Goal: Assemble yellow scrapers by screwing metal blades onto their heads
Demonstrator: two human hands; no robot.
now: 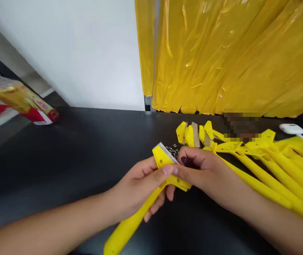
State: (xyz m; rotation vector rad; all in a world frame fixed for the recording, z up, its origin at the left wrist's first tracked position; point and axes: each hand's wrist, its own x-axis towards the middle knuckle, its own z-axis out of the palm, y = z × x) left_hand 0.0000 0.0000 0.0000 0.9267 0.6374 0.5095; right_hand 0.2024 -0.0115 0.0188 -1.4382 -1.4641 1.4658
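My left hand (143, 184) is wrapped round a yellow scraper (132, 226), its long handle pointing down toward me. The thumb presses on the scraper's flat head, and a grey metal blade (168, 153) lies along the head's upper edge. My right hand (199, 166) is closed at the right side of that head, thumb tip touching it beside my left thumb. Within its curled fingers shows a small dark object (184, 160), mostly hidden and too unclear to name. Just behind the blade, several tiny screws (173, 148) lie scattered on the black table (87, 156).
Several yellow scraper handles (281, 170) lie fanned out at the right. Yellow head pieces (181, 132) and flat grey blades (196, 134) lie behind my right hand. A white earbud (291, 128) is at far right. A red-and-yellow package (34, 104) stands at left. Yellow plastic sheeting (220, 60) hangs behind.
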